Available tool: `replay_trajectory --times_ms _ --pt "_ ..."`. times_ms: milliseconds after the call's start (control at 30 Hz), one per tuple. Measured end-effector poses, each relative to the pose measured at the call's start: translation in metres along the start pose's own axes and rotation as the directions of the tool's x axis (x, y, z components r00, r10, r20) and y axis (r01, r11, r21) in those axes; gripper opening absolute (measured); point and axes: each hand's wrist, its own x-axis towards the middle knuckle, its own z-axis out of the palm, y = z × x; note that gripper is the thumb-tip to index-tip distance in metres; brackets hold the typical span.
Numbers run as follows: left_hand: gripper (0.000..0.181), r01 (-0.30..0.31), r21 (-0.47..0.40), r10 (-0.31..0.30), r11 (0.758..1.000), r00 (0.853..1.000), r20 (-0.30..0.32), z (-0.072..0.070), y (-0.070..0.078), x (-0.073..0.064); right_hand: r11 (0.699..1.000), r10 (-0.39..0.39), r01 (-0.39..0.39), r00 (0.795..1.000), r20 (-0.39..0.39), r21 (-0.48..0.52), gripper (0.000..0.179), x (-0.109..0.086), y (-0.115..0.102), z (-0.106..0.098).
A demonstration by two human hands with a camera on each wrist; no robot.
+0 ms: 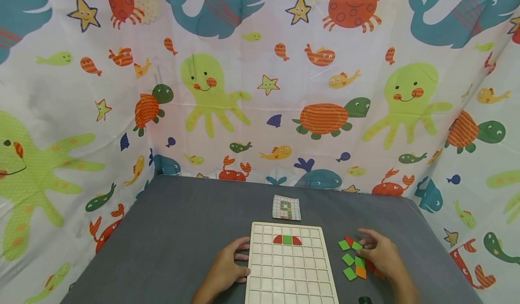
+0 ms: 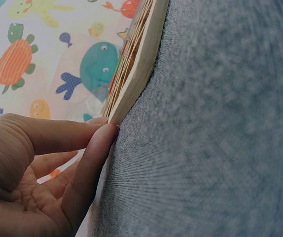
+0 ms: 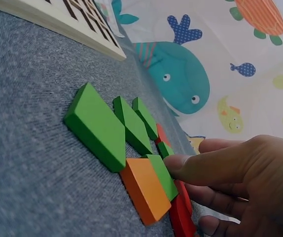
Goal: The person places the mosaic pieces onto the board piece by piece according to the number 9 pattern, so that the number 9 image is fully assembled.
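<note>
A pale wooden grid board (image 1: 288, 272) lies on the grey cloth, with two red curved pieces and a green square (image 1: 287, 240) between them in an upper row. My left hand (image 1: 227, 265) grips the board's left edge; in the left wrist view thumb and fingertip meet at that edge (image 2: 136, 74). To the right of the board, my right hand (image 1: 382, 252) reaches over a loose group of tiles. Its thumb (image 3: 181, 165) is right at a green tile (image 3: 162, 175), beside an orange tile (image 3: 144, 190). Red pieces (image 3: 181, 212) are partly hidden under the fingers.
Behind the board lies a small pattern card (image 1: 286, 208) with a coloured grid figure. A dark round object (image 1: 364, 300) shows at the bottom edge, near the tiles. A curtain printed with sea animals (image 1: 260, 114) surrounds the table's back and sides.
</note>
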Motion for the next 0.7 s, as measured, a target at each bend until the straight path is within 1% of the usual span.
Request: replay_trajectory --times_ms 167,300,500,700 --pt "0.083 0.007 -0.003 -0.007 1.000 1.000 -0.006 0.001 -0.001 0.001 1.000 -0.002 0.003 0.999 -0.037 0.013 0.062 -0.001 -0.002 0.000" --pt "0.084 0.007 -0.008 -0.007 1.000 1.000 -0.008 0.000 -0.002 0.002 1.000 -0.014 0.014 0.999 -0.050 0.003 0.062 -0.002 -0.010 0.001" --pt "0.083 -0.006 -0.009 0.006 1.000 1.000 -0.004 0.000 -0.003 0.001 0.997 -0.081 0.081 0.996 -0.046 -0.010 0.062 -0.003 -0.023 0.011" --pt "0.083 -0.012 -0.008 0.012 1.000 1.000 0.002 0.000 -0.002 0.000 0.988 -0.150 0.150 0.988 -0.023 0.023 0.060 0.000 -0.033 0.027"
